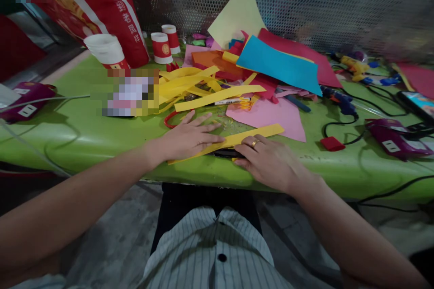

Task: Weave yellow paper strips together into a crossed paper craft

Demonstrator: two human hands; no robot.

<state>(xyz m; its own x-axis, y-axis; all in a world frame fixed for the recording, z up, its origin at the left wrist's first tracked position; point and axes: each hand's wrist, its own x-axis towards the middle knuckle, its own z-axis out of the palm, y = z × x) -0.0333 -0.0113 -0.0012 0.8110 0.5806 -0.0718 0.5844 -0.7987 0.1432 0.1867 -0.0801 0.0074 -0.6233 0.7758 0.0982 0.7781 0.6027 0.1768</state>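
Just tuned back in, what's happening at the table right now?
A person sits at a green table with both hands flat on a long yellow paper strip near the front edge. The left hand presses its near end; the right hand, wearing a ring, lies beside it over something dark I cannot identify. Behind them lie pink paper, more yellow strips, a blue sheet and red paper cups.

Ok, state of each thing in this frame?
Left hand: flat, pressing yellow strip.
Right hand: flat on the strip's middle, ring on.
Yellow strip: flat along table edge.
Blue sheet: atop paper pile.
Cups: upright.
Phone: screen lit.
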